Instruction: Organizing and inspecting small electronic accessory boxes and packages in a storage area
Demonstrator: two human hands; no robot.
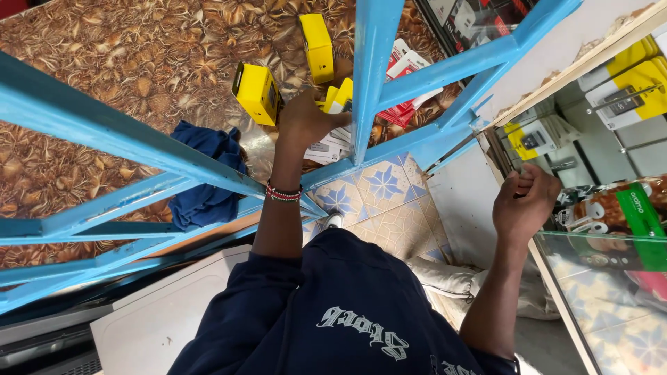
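My left hand (pixel 306 121), with a beaded bracelet at the wrist, reaches through a blue metal grille (pixel 372 69) onto a brown patterned counter (pixel 104 62). Its fingers curl over a pile of small yellow and white boxes (pixel 338 101); the fingertips are hidden. Two yellow boxes (pixel 257 92) (pixel 317 45) lie just beyond the hand. My right hand (pixel 524 201) is closed around the front edge of a glass display cabinet (pixel 501 142) on the right.
A crumpled blue cloth (pixel 208 173) lies on the counter left of my arm. Red and white packets (pixel 403 76) sit behind the grille bar. The cabinet holds yellow boxes (pixel 625 83) and a green pack (pixel 643 208). Below are patterned floor tiles (pixel 389 201).
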